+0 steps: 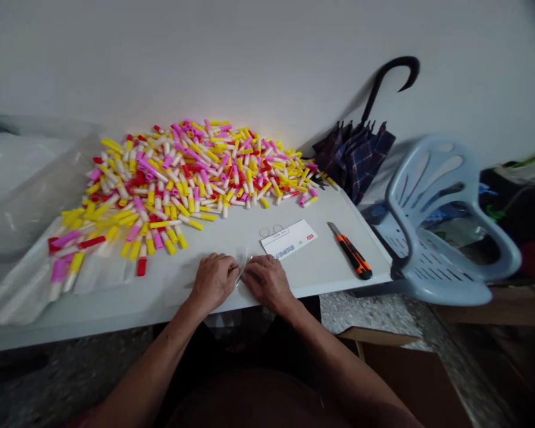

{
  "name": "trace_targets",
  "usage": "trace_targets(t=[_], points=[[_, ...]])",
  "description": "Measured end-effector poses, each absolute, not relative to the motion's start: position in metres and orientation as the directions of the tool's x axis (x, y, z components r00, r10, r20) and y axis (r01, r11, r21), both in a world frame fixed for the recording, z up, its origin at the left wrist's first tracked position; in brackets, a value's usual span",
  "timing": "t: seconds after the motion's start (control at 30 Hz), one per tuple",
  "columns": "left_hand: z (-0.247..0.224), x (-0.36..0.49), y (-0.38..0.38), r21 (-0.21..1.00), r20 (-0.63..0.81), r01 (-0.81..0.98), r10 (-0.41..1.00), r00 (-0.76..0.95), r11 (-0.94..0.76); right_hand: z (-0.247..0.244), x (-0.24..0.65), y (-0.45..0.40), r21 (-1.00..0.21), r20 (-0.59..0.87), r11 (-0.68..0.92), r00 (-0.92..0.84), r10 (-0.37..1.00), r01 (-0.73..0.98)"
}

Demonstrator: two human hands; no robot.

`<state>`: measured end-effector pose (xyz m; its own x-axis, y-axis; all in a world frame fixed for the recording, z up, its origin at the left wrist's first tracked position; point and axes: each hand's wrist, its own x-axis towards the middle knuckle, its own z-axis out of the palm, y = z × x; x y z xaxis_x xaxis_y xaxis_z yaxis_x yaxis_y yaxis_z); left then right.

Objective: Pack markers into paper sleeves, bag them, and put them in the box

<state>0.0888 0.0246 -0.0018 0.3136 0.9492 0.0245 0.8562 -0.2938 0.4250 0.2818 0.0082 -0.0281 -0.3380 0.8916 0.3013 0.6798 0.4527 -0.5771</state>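
At the table's front edge, my left hand (214,280) and my right hand (270,283) are close together, fingers pinched on a small clear plastic piece (242,257), which looks like a thin bag. Its lower part is hidden by my fingers. Just beyond my right hand lies a white card (290,239) with blue print and a red mark, and thin loops (264,232) rest by its upper left edge. A big heap of small white tubes with yellow, pink and red ends (196,178) spreads behind both hands.
To the right, an orange and black utility knife (353,252) lies with its blade out. A plaid umbrella (354,156) leans on the wall near a light-blue plastic chair (446,220). Clear plastic sheeting (35,261) covers the table's left end. Below right is a cardboard box (410,380).
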Motion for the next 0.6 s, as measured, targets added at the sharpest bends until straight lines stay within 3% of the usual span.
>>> trace_targets(t=[0.13,0.23,0.3,0.37,0.43,0.5,0.6], points=[[-0.005,0.086,0.022,0.523,0.040,0.794,0.939,0.341,-0.311,-0.022,0.295,0.011,-0.650,0.255,0.493,-0.445,0.859,0.579],[-0.007,0.084,0.021,0.530,0.040,0.783,0.932,0.360,-0.325,-0.018,0.305,0.011,-0.681,0.242,0.503,-0.486,0.840,0.532],[-0.010,0.084,0.020,0.520,0.060,0.778,0.924,0.377,-0.352,-0.014,0.318,0.014,-0.707,0.252,0.466,-0.426,0.869,0.532],[-0.014,0.083,0.017,0.518,0.131,0.761,0.915,0.381,-0.391,-0.007,0.340,0.026,-0.709,0.262,0.342,-0.221,0.940,0.616],[-0.018,0.083,0.013,0.519,0.225,0.745,0.907,0.355,-0.420,0.002,0.369,0.046,-0.619,0.254,0.119,0.055,0.966,0.776],[-0.022,0.083,0.010,0.526,0.298,0.734,0.902,0.314,-0.429,0.008,0.398,0.071,-0.434,0.197,-0.096,0.198,0.960,0.896],[-0.024,0.083,0.007,0.531,0.313,0.728,0.898,0.307,-0.434,0.010,0.424,0.102,-0.236,-0.004,-0.233,0.239,0.971,0.943]])
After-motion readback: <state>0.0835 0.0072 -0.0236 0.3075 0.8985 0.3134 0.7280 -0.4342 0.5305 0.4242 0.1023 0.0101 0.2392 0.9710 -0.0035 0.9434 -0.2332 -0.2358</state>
